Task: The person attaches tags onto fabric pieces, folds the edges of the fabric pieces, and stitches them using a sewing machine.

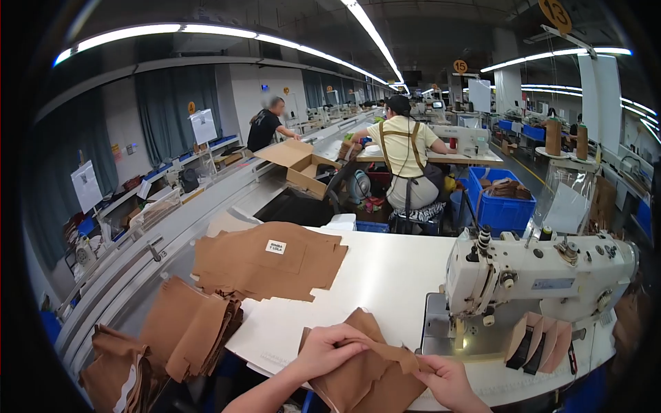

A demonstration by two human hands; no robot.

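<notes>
A folded piece of brown fabric (pixel 365 375) hangs over the front edge of the white sewing table (pixel 385 268). My left hand (pixel 332 350) is closed on its upper left part, thumb on top. At the right corner of the same fabric, my right hand (pixel 444 380) pinches the edge between thumb and fingers. Between the hands the top edge of the cloth is raised and slightly curled. Just right of my hands stands a white sewing machine (pixel 544 275), its needle area lit. Farther back on the table lies a flat brown panel (pixel 275 265) with a white printed label (pixel 276 247).
Stacks of brown fabric pieces (pixel 196 327) hang at the table's left edge. A pink divided holder (pixel 540 344) stands beside the machine. Ahead, a person in a yellow shirt (pixel 399 151) sits sewing near a blue crate (pixel 502 203). An open cardboard box (pixel 306 172) rests at left.
</notes>
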